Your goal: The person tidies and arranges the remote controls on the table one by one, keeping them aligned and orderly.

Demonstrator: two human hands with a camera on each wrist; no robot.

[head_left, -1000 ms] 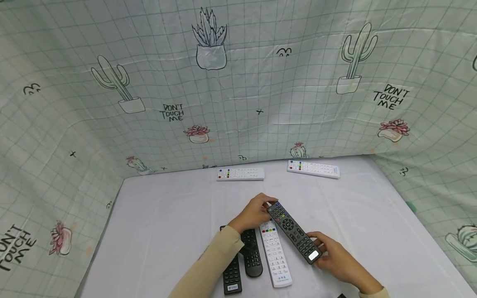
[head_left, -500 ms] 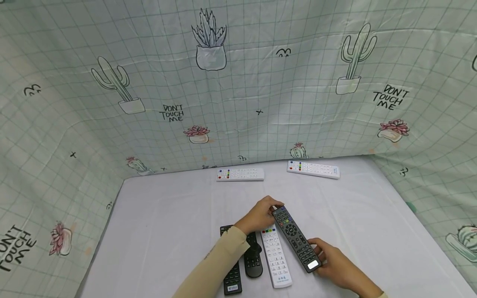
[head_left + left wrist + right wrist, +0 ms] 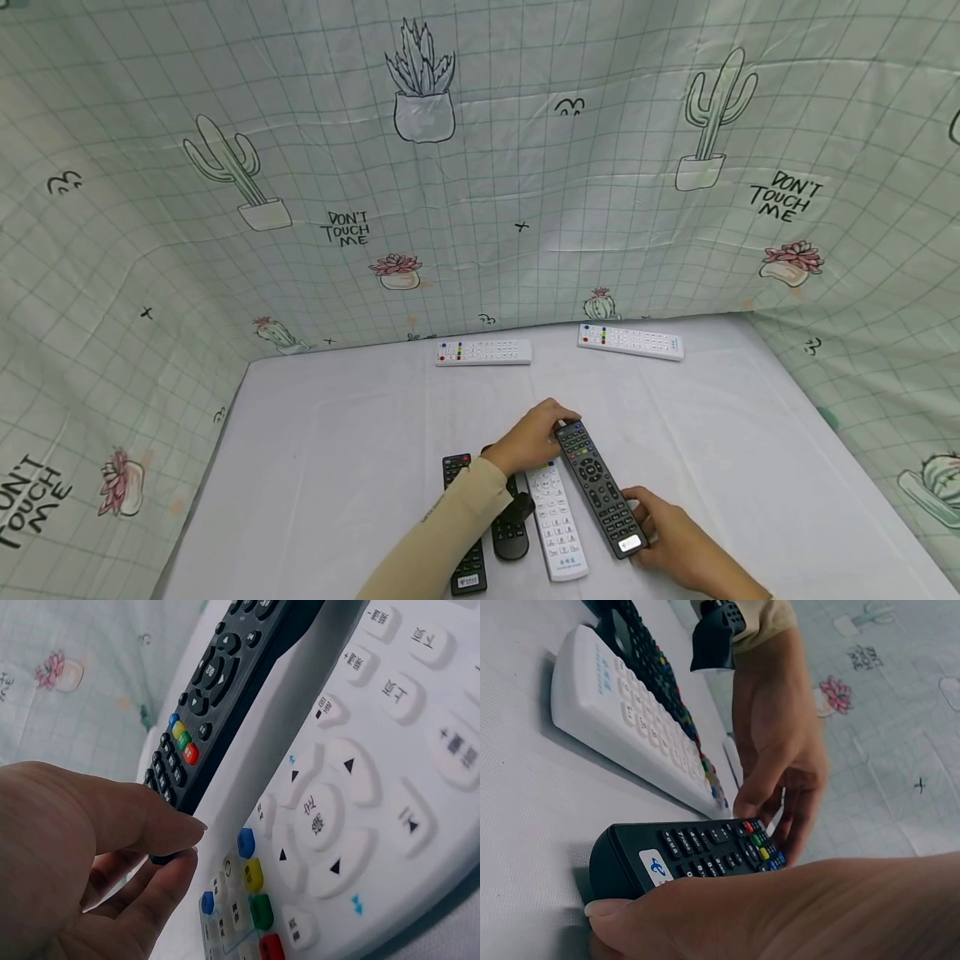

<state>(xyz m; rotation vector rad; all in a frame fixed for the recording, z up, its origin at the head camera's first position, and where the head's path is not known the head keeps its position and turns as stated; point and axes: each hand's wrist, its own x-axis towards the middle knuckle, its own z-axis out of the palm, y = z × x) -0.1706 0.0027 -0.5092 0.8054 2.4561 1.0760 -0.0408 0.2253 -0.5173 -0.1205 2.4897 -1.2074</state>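
A black remote control with a white label at its near end lies slanted between both hands. My left hand pinches its far end between thumb and fingers. At the near end, my right hand holds the label end from the right side. In the right wrist view, the thumb of the right hand lies along the edge of the black remote. Just left of it lies a white remote, its top partly covered by the left hand.
Farther left lie a rounded black remote and another black remote, both partly hidden by the left sleeve. At the table's back lie two white remotes, a left one and a right one. A patterned cloth rises behind.
Both hands have brought the black remote nearer and turned it closer in line with the white remote beside it. Its far end has shifted right and toward me. The other remotes have stayed put.
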